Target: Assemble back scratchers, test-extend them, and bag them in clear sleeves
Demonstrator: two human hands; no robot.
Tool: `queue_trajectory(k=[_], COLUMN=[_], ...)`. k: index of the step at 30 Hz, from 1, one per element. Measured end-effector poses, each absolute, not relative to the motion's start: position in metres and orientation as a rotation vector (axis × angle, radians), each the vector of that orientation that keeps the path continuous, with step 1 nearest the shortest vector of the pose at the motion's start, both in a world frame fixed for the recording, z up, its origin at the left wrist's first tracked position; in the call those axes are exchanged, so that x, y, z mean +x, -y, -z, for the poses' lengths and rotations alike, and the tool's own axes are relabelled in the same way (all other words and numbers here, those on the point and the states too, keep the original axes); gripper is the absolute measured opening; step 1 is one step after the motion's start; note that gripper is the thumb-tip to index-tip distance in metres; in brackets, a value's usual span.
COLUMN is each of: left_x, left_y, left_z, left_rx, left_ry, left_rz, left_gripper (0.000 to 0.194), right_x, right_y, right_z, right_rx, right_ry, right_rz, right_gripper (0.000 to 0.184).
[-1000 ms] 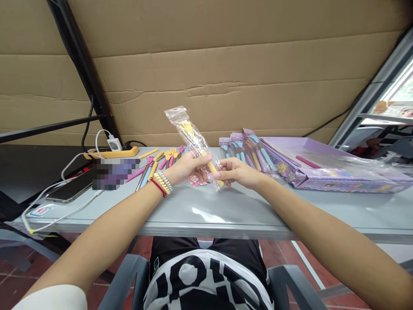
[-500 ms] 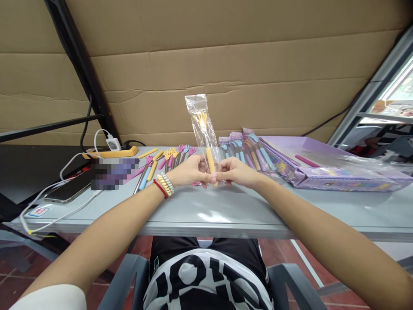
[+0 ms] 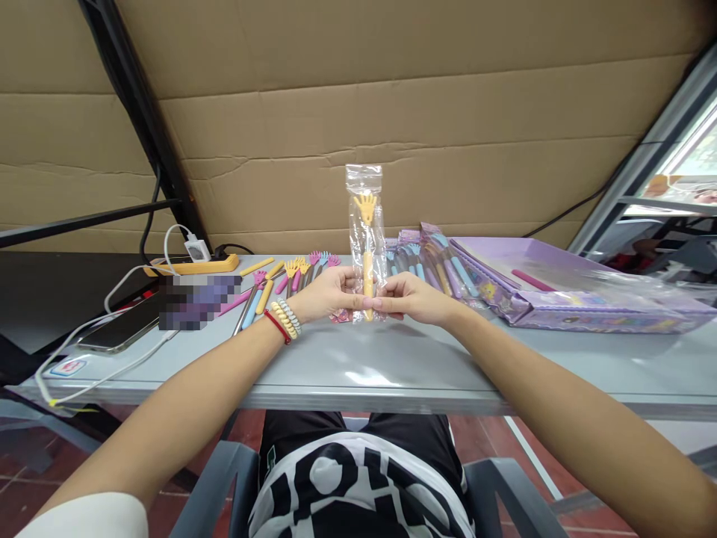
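Observation:
A yellow back scratcher [image 3: 367,209] with a hand-shaped head stands upright inside a clear plastic bag [image 3: 364,177]. My left hand [image 3: 331,294] pinches the lower part of the bag from the left, thumb across the handle. From the other side my right hand [image 3: 413,297] grips it too, and the two thumbs meet over the handle. Left of my hands lie several loose back scratchers [image 3: 293,269] in yellow, pink and blue. Several bagged back scratchers [image 3: 442,269] rest to the right, beyond my right hand.
On the right sits an open purple box [image 3: 565,320] with a pink handle piece [image 3: 532,280] and clear plastic in it. A phone [image 3: 120,325], white cables and a yellow power strip [image 3: 216,264] occupy the left. Cardboard [image 3: 420,112] walls off the back of the grey table [image 3: 381,359].
The bagged yellow back scratcher has swung from a leftward tilt to upright, its top moving right. Both hands keep their grip in nearly the same place.

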State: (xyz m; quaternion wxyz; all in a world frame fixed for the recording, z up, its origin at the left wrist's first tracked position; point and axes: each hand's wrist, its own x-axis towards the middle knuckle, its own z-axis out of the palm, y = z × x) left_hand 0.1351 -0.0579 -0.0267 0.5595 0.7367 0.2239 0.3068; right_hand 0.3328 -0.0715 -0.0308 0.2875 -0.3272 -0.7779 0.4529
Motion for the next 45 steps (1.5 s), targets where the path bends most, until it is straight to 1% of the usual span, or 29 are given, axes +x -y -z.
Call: queue_trajectory(k=[6,10,16,18,21,23,25,27,28,30,34,40,45], left_x=[0.137,0.136,0.133,0.132,0.130,0.128,0.126,0.124,0.124,0.125,0.128,0.128,0.127], left_y=[0.055,0.052,0.050,0.050,0.049,0.047,0.045,0.044,0.044,0.044,0.046,0.047,0.049], left_z=[0.032,0.032,0.030,0.029,0.026,0.025,0.024,0.023,0.023,0.022,0.022,0.023,0.024], left_rx=[1.799,1.787,1.764,1.771,1.818,1.845,1.874,1.917,1.941,1.986,2.030,2.184,2.407], left_ry=[-0.481,-0.493,-0.494,-0.511,-0.539,-0.576,-0.643,-0.702,-0.722,-0.756,-0.856,-0.996,-1.137], left_rz=[-0.767,-0.759,-0.707,-0.709,-0.744,-0.789,-0.830,-0.858,-0.870,-0.893,-0.904,-0.899,-0.882], left_gripper=[0.040,0.050,0.058,0.053,0.041,0.037,0.036,0.032,0.031,0.028,0.029,0.027,0.031], right_x=[0.328,0.328,0.330,0.331,0.335,0.338,0.341,0.342,0.342,0.341,0.338,0.337,0.337], right_y=[0.072,0.072,0.073,0.072,0.070,0.067,0.064,0.060,0.058,0.056,0.054,0.052,0.049], right_z=[0.033,0.033,0.032,0.031,0.031,0.033,0.035,0.039,0.040,0.043,0.046,0.049,0.048], right_rx=[-0.925,-0.934,-0.884,-0.880,-0.884,-0.946,-1.092,-1.271,-1.350,-1.462,-1.549,-1.670,-1.641], right_ry=[2.070,2.098,2.121,2.118,2.083,2.080,2.143,2.233,2.272,2.325,2.361,2.414,2.448], right_rz=[-1.024,-0.964,-1.061,-1.085,-1.083,-0.979,-0.723,-0.419,-0.299,-0.157,-0.034,-0.054,-0.136], right_gripper=[0.039,0.040,0.035,0.031,0.025,0.020,0.014,0.012,0.014,0.021,0.035,0.049,0.047])
